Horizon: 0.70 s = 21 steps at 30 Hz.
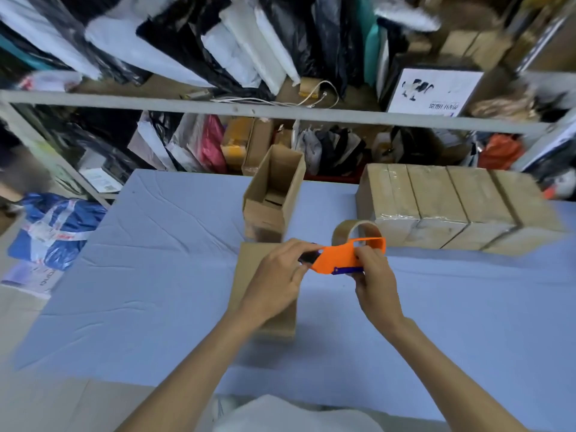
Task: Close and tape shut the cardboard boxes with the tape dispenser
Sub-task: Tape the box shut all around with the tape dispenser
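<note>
While both hands close on the tape dispenser (346, 257), it hangs in the air just above the near cardboard box (246, 275), probably so the tape end can be freed before it is laid on the seam. The right hand (375, 285) grips the orange body from the right, thumb on top and fingers curled under the blue part. The left hand (277, 275) pinches at the dark front end, fingers bent inward; whether it has hold of the tape's loose end I cannot tell, since the frame is blurred there. Both forearms reach forward from the near edge and converge, wrists roughly level. The brown tape roll (339, 235) stands up on the far side of the dispenser. That box lies flat, top closed, on the blue table (156, 260). Farther off an open box (274, 194) stands upright, and to the far right a row of taped boxes (452, 207) sits packed side by side.
</note>
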Tool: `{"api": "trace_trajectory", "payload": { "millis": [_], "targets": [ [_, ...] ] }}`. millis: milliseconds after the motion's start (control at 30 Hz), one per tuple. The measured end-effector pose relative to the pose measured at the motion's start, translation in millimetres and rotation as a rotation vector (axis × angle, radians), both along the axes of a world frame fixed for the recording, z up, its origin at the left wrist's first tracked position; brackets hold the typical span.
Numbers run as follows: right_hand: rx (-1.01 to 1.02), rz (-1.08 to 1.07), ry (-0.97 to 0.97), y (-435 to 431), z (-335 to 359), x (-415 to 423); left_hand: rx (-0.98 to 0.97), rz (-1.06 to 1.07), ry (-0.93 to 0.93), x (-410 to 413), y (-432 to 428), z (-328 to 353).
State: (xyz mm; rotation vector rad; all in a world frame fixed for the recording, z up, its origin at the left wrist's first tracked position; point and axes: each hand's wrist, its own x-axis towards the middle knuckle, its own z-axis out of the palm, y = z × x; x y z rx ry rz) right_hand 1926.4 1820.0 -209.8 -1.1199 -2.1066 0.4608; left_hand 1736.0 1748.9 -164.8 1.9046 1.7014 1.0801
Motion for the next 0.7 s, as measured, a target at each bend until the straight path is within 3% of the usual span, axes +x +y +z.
{"api": "trace_trajectory", "payload": {
  "millis": [167,267,367,600,700],
  "targets": [
    [-0.137,0.122,-0.079,6.6,1.6,8.3,-0.061,0.023,-0.014,-10.9,-0.5,-2.6],
    [-0.337,0.170,-0.137,12.7,6.5,13.9,-0.238,0.021,-0.173,-18.4,1.0,-6.7],
    [-0.536,0.237,-0.057,14.5,14.4,15.5,-0.363,0.051,-0.372,-22.1,1.1,-11.6],
    [-0.606,0.265,-0.083,-0.4,18.1,7.8,-0.433,0.309,-0.372,-16.5,1.6,-26.2],
    [-0.510,0.227,-0.156,-5.6,19.8,3.9,-0.488,0.335,-0.298,-14.0,-0.8,-29.5]
  ]
}}
